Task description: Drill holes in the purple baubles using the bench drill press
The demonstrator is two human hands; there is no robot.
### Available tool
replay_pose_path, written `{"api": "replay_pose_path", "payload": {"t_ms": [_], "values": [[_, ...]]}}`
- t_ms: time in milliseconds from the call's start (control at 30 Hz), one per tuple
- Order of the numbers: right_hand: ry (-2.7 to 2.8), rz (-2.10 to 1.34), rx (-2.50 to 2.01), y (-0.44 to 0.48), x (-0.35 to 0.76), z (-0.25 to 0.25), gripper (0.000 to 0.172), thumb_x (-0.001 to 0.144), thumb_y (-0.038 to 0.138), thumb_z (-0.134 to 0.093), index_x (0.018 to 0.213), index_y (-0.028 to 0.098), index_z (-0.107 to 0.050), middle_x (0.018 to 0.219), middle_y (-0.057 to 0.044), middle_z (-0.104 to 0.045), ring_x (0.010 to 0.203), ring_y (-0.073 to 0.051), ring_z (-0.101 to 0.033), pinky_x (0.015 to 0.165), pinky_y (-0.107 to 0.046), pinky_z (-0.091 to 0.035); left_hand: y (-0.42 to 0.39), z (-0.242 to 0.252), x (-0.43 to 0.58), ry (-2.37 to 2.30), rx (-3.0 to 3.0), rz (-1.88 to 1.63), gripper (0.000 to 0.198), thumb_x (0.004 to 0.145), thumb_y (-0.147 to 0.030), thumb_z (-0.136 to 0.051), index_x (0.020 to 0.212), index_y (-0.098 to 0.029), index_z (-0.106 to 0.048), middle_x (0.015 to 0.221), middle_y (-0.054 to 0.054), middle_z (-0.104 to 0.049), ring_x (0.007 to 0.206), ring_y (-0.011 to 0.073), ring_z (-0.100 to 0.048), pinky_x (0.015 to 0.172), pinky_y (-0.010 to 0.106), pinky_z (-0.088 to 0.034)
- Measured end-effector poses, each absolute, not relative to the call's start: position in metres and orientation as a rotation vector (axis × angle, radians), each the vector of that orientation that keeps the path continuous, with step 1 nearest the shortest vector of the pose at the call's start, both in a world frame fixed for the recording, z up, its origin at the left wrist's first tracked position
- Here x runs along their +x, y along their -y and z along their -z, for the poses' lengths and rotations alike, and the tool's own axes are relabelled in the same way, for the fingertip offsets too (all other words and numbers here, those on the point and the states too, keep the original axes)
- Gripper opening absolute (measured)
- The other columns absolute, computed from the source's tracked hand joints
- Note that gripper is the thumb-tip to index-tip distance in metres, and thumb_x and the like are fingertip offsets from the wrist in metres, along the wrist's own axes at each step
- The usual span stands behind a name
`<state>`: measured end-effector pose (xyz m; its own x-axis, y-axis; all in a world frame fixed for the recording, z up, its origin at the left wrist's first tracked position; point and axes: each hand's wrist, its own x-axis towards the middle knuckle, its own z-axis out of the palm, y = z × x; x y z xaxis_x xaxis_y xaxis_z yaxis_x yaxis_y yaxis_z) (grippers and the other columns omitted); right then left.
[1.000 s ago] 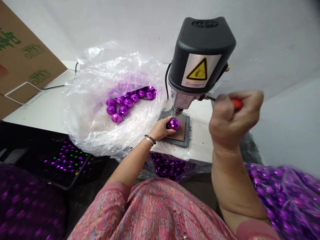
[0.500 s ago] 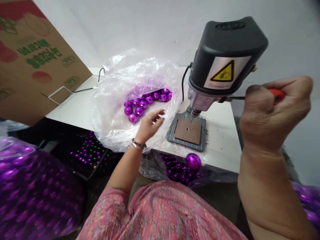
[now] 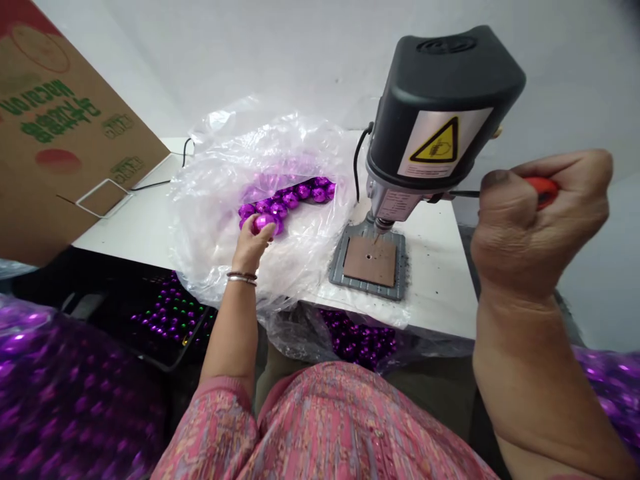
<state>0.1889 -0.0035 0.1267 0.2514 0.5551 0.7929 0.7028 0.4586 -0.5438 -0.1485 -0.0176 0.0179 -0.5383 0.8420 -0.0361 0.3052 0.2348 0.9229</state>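
Note:
My left hand (image 3: 251, 243) has its thumb and fingers around a shiny purple ball (image 3: 265, 223) at the mouth of a clear plastic bag (image 3: 200, 227). Several more purple faceted balls (image 3: 303, 191) lie in the bag behind it. My right hand (image 3: 540, 220) is wrapped round the red knob (image 3: 543, 192) on the lever of a bench drill press (image 3: 440, 113). Below its chuck and bit, a brown board (image 3: 371, 260) with a small hole rests on the grey base plate (image 3: 340, 272). No ball sits on the board.
A printed cardboard box (image 3: 75, 133) stands at the left of the white table (image 3: 435, 267). Large bags of purple balls (image 3: 65, 393) are at the lower left and far right. Another bag of purple balls (image 3: 357, 340) hangs below the table's front edge. Dark shavings lie around the base plate.
My left hand has moved left and closed on a purple ball in the bag. The ball seen falling by the table's front edge is gone from there. My right hand keeps the knob.

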Motion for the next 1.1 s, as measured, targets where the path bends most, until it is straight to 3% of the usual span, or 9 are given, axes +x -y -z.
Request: {"api": "replay_pose_path", "payload": {"t_ms": [100, 233, 333, 433, 533, 667, 867, 1100], "values": [[1.417, 0.103, -1.167, 0.004, 0.189, -0.126, 0.015, 0.086, 0.028, -0.051, 0.077, 0.015, -0.047, 0.071, 0.004, -0.044, 0.064, -0.003, -0.040, 0.068, -0.025, -0.038, 0.025, -0.038, -0.118, -1.274, 0.938, -1.416, 0.056, 0.081, -0.044, -0.067, 0.132, -0.027, -0.051, 0.087, 0.001, -0.065, 0.055, 0.0079, -0.053, 0.048, 0.020, -0.039], [1.416, 0.051, -1.134, 0.001, 0.189, -0.130, 0.014, 0.083, 0.025, -0.051, 0.075, 0.016, -0.044, 0.067, 0.005, -0.041, 0.062, -0.003, -0.034, 0.062, -0.021, -0.035, 0.030, -0.037, -0.066, -0.932, 0.816, -1.195, 0.055, 0.081, -0.052, -0.069, 0.129, -0.029, -0.053, 0.097, 0.005, -0.068, 0.064, 0.0112, -0.063, 0.053, 0.023, -0.048], [1.425, -0.021, -1.179, -0.004, 0.190, -0.144, 0.019, 0.083, 0.023, -0.053, 0.073, 0.017, -0.039, 0.064, 0.006, -0.035, 0.060, -0.003, -0.030, 0.062, -0.021, -0.031, 0.027, -0.021, -0.038, -0.855, 0.760, -1.032, 0.056, 0.081, -0.052, -0.070, 0.128, -0.031, -0.049, 0.106, 0.006, -0.069, 0.081, 0.0186, -0.072, 0.064, 0.029, -0.055], [1.427, -0.139, -1.273, -0.015, 0.190, -0.163, 0.026, 0.085, 0.021, -0.052, 0.069, 0.018, -0.033, 0.062, 0.006, -0.030, 0.059, -0.002, -0.025, 0.064, -0.021, -0.028, 0.022, -0.007, -0.024, -0.818, 0.763, -0.933, 0.060, 0.078, -0.043, -0.075, 0.129, -0.031, -0.046, 0.105, 0.004, -0.070, 0.085, 0.0206, -0.073, 0.071, 0.032, -0.057], [1.406, -0.248, -1.354, -0.032, 0.191, -0.179, 0.031, 0.086, 0.020, -0.051, 0.063, 0.017, -0.030, 0.060, 0.005, -0.028, 0.060, -0.003, -0.024, 0.064, -0.024, -0.025, 0.017, 0.000, -0.020, -0.833, 0.724, -0.880, 0.057, 0.082, -0.041, -0.072, 0.132, -0.029, -0.046, 0.102, 0.004, -0.071, 0.084, 0.0199, -0.074, 0.074, 0.033, -0.058], [1.397, -0.346, -1.372, -0.049, 0.194, -0.185, 0.030, 0.086, 0.027, -0.050, 0.063, 0.017, -0.034, 0.061, 0.004, -0.030, 0.063, -0.003, -0.025, 0.062, -0.023, -0.023, 0.015, 0.004, -0.016, -0.885, 0.594, -0.880, 0.041, 0.089, -0.046, -0.061, 0.120, -0.019, -0.058, 0.100, 0.008, -0.071, 0.084, 0.0173, -0.072, 0.082, 0.032, -0.058], [1.385, -0.368, -1.388, -0.055, 0.195, -0.184, 0.027, 0.084, 0.029, -0.049, 0.064, 0.016, -0.036, 0.064, 0.004, -0.030, 0.065, -0.003, -0.024, 0.062, -0.023, -0.021, 0.021, 0.008, -0.016, -0.860, 0.388, -0.959, 0.040, 0.095, -0.051, -0.048, 0.111, -0.016, -0.061, 0.091, 0.007, -0.071, 0.072, 0.0118, -0.069, 0.074, 0.024, -0.058], [1.412, -0.309, -1.389, -0.060, 0.196, -0.181, 0.024, 0.082, 0.029, -0.047, 0.064, 0.018, -0.036, 0.064, 0.002, -0.028, 0.066, -0.004, -0.025, 0.061, -0.024, -0.024, 0.032, 0.005, -0.009, -0.894, 0.351, -0.992, 0.037, 0.095, -0.047, -0.049, 0.111, -0.016, -0.060, 0.092, 0.009, -0.070, 0.077, 0.0136, -0.069, 0.080, 0.028, -0.060]]}}
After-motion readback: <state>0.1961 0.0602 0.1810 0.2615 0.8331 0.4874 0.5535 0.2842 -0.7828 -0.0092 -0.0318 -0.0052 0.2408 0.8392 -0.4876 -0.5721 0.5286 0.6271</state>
